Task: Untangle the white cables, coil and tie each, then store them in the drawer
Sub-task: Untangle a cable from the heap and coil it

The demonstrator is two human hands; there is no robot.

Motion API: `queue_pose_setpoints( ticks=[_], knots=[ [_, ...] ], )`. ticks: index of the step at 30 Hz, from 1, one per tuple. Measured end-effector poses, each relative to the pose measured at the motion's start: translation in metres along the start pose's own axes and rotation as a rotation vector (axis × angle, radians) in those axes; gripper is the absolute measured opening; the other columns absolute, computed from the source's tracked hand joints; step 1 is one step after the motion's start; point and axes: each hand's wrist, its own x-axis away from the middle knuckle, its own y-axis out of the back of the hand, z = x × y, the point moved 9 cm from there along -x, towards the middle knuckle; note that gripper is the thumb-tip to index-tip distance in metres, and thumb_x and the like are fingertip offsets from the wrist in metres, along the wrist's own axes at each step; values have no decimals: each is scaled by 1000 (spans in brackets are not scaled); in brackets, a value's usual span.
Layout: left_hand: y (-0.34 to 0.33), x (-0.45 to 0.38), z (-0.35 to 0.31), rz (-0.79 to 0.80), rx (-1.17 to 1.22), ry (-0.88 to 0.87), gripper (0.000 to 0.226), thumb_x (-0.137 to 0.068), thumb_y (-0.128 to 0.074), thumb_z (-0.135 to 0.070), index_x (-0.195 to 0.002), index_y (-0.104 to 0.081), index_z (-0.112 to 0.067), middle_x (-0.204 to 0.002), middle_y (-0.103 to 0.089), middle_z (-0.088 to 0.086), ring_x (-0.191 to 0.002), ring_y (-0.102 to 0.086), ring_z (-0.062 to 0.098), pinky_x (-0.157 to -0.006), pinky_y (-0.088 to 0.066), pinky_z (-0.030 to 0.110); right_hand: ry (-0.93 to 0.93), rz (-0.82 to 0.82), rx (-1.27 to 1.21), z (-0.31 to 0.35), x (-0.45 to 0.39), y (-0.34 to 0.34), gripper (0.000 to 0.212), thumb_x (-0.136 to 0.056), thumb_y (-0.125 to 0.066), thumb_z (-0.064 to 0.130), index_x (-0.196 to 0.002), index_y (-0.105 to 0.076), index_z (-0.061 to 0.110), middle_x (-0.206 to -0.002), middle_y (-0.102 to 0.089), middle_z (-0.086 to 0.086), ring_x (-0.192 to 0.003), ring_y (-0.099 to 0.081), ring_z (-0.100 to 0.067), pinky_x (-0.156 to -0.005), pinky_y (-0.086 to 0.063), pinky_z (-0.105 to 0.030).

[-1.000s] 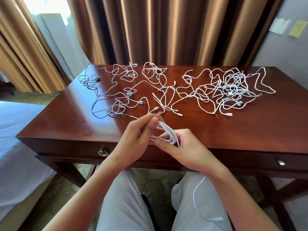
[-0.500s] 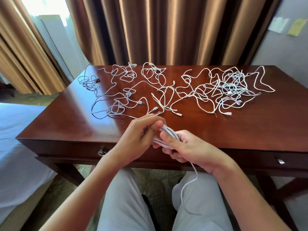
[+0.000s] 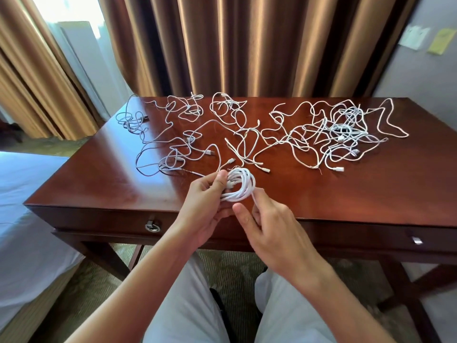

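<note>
- Head view, hands first: my left hand (image 3: 207,196) grips one side of a white coil (image 3: 238,185), thumb and fingers curled round the bunched loops, with a connector showing at the thumb.
- My right hand (image 3: 268,226) sits just beside the coil on its near-right side, fingers curled and pinching the cable's loose tail where it leaves the loops; how much tail is left I cannot tell.
- The coil is held just above the front edge of the tabletop (image 3: 94,179), its loops facing the camera, so the opening runs roughly toward me. The tail comes off the lower right, which makes the right hand the one to wrap it, I judge, while the left keeps the loops together.
- I judge this cable coiled but not yet tied.
- Beyond the hands, the tangled cables (image 3: 284,134) spread across the far half of the tabletop, densest at the right, well apart from the coil.
- The drawer (image 3: 103,222) below the front edge is closed, its ring pull (image 3: 152,226) nearer my left hand; its contents are hidden.
</note>
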Motion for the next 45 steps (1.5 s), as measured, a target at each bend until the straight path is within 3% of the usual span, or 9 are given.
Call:
queue_pose_setpoints(
  ticks=[4, 7, 13, 17, 22, 29, 33, 41, 45],
  knots=[
    [18, -12, -3, -208, -276, -185, 39, -106, -46, -31, -79, -65, -11, -64, -60, 9, -56, -57, 20, -47, -56, 37, 99, -137, 565, 23, 7, -3, 20, -87, -78, 26, -85, -59, 20, -68, -64, 3, -57, -67, -18, -43, -38, -28],
    [22, -13, -19, -295, -608, -423, 41, -99, -45, -35, -68, -52, -9, -50, -48, -5, -52, -43, 22, -52, -45, 50, 153, -90, 711, 28, 7, -11, 39, -58, -93, 8, -72, -58, 19, -57, -57, 2, -45, -60, -14, -37, -39, -25],
    [4, -5, -32, -282, -851, -604, 39, -103, -50, -13, -65, -43, -12, -50, -39, -10, -50, -41, 5, -51, -31, 16, 437, -47, 721, 44, 2, -18, 36, -55, -91, 2, -68, -62, 19, -59, -59, 0, -51, -60, -16, -40, -41, -26],
    [-3, -9, -18, -108, -906, -540, 39, -103, -52, -17, -65, -47, -12, -52, -46, -7, -51, -36, 6, -51, -29, 18, 692, 20, 613, 50, -5, -8, 19, -77, -84, 22, -77, -66, 17, -76, -62, 0, -71, -61, -17, -60, -50, -31],
    [-10, -7, -3, 175, -736, -322, 33, -104, -48, -16, -76, -56, 2, -61, -56, 15, -55, -54, 12, -51, -56, 39, 362, 183, -76, 5, -33, 15, 22, -92, -68, 39, -87, -64, 18, -86, -54, 12, -72, -51, -7, -69, -39, -15],
    [-26, 8, -14, 310, -618, -336, 36, -106, -44, -9, -71, -55, -8, -62, -51, -5, -55, -46, -1, -51, -43, 14, 39, 117, -713, -23, -38, 19, 12, -79, -76, 21, -79, -68, 12, -68, -67, 7, -63, -61, -6, -61, -48, -17],
    [-28, 11, -8, 358, -543, -278, 34, -106, -42, -13, -81, -54, 6, -67, -52, 8, -58, -49, 7, -51, -47, 18, -62, 47, -975, -34, -35, 15, 10, -71, -81, 20, -73, -72, 16, -68, -69, -1, -60, -63, -9, -59, -52, -18],
    [-33, 15, 14, 354, -62, -54, 33, -97, -44, -32, -84, -58, -5, -64, -48, 7, -53, -41, 10, -45, -34, 19, -294, -70, -1360, -50, -22, -18, 13, -86, -66, 7, -74, -69, 14, -71, -68, -1, -61, -66, -12, -57, -58, -22],
    [-28, 10, 28, 185, 136, 15, 39, -105, -39, -25, -86, -68, -9, -61, -50, 2, -53, -37, 9, -46, -30, 19, -231, -292, -912, -56, -11, -17, 22, -101, -59, 10, -84, -61, 23, -76, -66, 5, -70, -57, -17, -60, -48, -31]
  ],
)
